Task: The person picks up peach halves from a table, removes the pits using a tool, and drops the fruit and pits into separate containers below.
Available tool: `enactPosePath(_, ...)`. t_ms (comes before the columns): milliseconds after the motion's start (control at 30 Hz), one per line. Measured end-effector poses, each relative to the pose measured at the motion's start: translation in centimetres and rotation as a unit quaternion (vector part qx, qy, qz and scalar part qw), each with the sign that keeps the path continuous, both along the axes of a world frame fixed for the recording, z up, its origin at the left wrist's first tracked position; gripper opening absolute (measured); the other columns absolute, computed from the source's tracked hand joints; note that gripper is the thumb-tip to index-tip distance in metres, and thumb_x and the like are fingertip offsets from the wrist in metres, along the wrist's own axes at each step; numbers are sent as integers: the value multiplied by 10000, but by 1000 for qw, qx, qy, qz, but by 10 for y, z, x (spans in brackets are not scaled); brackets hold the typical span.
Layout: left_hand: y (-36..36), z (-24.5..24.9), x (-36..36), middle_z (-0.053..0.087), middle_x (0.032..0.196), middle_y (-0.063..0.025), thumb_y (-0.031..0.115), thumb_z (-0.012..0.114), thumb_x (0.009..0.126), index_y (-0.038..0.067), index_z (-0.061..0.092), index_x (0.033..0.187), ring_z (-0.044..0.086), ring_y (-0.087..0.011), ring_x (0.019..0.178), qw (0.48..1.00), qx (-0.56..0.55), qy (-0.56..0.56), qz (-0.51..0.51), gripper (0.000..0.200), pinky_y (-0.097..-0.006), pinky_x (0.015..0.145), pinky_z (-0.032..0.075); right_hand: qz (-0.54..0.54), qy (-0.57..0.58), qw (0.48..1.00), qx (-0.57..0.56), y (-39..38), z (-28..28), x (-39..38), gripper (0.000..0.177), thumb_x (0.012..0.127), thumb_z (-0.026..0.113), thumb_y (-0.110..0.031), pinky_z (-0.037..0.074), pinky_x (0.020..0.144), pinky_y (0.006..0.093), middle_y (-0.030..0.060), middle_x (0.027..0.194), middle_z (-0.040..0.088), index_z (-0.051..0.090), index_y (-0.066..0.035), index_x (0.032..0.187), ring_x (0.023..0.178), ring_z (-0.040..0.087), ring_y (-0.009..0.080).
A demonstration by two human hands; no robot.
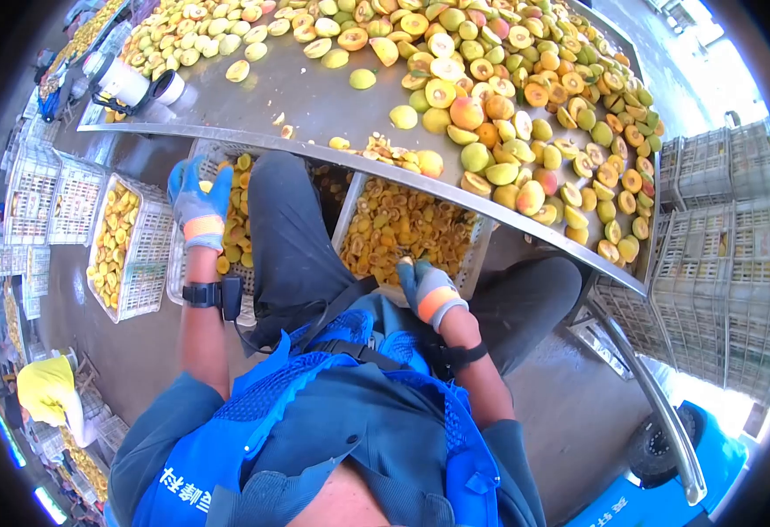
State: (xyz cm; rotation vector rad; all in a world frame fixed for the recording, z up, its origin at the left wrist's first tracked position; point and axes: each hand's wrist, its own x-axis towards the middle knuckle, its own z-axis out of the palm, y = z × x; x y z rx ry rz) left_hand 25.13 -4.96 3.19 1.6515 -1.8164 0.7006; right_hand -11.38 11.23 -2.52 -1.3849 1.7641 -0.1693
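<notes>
A yellow fruit piece shows between the thumb and fingers of the gloved left hand, over the near crate of cut fruit; these fingers stand spread, and whether they bear the piece cannot be told. The gloved right hand is curled at the near side of the scrap crate, a pale bit at its fingertips; its grip cannot be made out. Soft flesh probably calls for a light hold and a low release, each hand keeping to its own crate. Above both crates runs the worktop's metal edge, best cleared with wrists low. The left leg stands between the crates and limits sideways travel. On the worktop, halves crowd the right side, whereas bare metal spreads left of centre, giving freer room for reaching.
</notes>
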Motion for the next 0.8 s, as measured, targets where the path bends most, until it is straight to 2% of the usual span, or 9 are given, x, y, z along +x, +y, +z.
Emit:
enactPosePath(33, -3, 5, -10, 681, 1090, -168, 208, 793, 840, 58, 684, 1154, 647, -372, 1007, 992, 10, 97, -84, 365, -425, 902, 521, 10, -8, 1000, -3, 1, -4, 3, 590, 1037, 391, -506, 506, 920, 537, 320, 1028, 683, 688, 3, 1078, 1035, 636, 504)
enactPosePath(133, -9, 23, -94, 685, 1065, -141, 191, 795, 834, 71, 688, 1145, 655, -349, 1012, 928, 139, 205, -279, 351, -426, 908, 520, 15, -56, 997, -43, 6, -14, 4, 557, 1031, 428, -507, 520, 868, 546, 309, 1008, 692, 694, -20, 1078, 1000, 653, 502)
enactPosePath(200, -16, 28, -162, 686, 1075, -143, 185, 780, 845, 82, 684, 1146, 657, -356, 1027, 874, 218, 176, -397, 333, -421, 907, 519, -26, -69, 996, -58, 7, -10, 3, 546, 1027, 438, -514, 522, 840, 557, 305, 988, 696, 686, -30, 1080, 974, 662, 499)
enactPosePath(233, -25, 14, -190, 683, 1168, -166, 226, 774, 853, 62, 684, 1149, 651, -368, 1076, 843, 287, 168, -423, 350, -428, 941, 512, -39, -64, 995, -63, 9, -11, 1, 538, 1025, 443, -514, 521, 828, 562, 301, 975, 697, 681, -35, 1077, 962, 664, 498)
enactPosePath(333, -48, -39, -258, 668, 1232, -192, 381, 783, 825, 63, 682, 1183, 636, -393, 1137, 848, 346, 14, -402, 490, -454, 961, 512, -106, -68, 989, -82, 19, -15, -9, 527, 1023, 445, -514, 515, 808, 576, 291, 949, 700, 665, -37, 1066, 939, 666, 492)
enactPosePath(400, -65, -51, -283, 659, 1260, -208, 465, 787, 776, 59, 677, 1206, 631, -396, 1164, 815, 467, 19, -342, 601, -456, 980, 508, -129, -72, 987, -65, 27, 1, -17, 515, 1028, 443, -498, 514, 809, 566, 285, 947, 701, 660, -33, 1073, 936, 665, 490)
enactPosePath(533, -70, -14, -299, 701, 1171, -201, 390, 789, 757, 52, 682, 1178, 673, -372, 1075, 777, 548, -10, -310, 550, -434, 946, 524, -167, -107, 978, -66, 40, 17, -25, 499, 1040, 435, -474, 514, 802, 547, 290, 950, 700, 648, -27, 1103, 931, 666, 489)
enactPosePath(667, -82, -20, -300, 713, 1115, -211, 334, 837, 705, 28, 685, 1147, 685, -370, 1029, 750, 579, -10, -320, 558, -433, 919, 533, -167, -108, 976, -86, 45, 16, -23, 506, 1045, 423, -474, 511, 812, 546, 295, 950, 697, 645, -23, 1100, 939, 661, 496)
enactPosePath(800, -86, -45, -290, 679, 1191, -215, 314, 835, 702, 23, 666, 1182, 666, -387, 1048, 815, 453, 8, -361, 586, -424, 924, 534, -180, -118, 968, -126, 45, 20, -22, 531, 1051, 401, -479, 508, 822, 544, 296, 964, 695, 642, -7, 1082, 950, 650, 506)
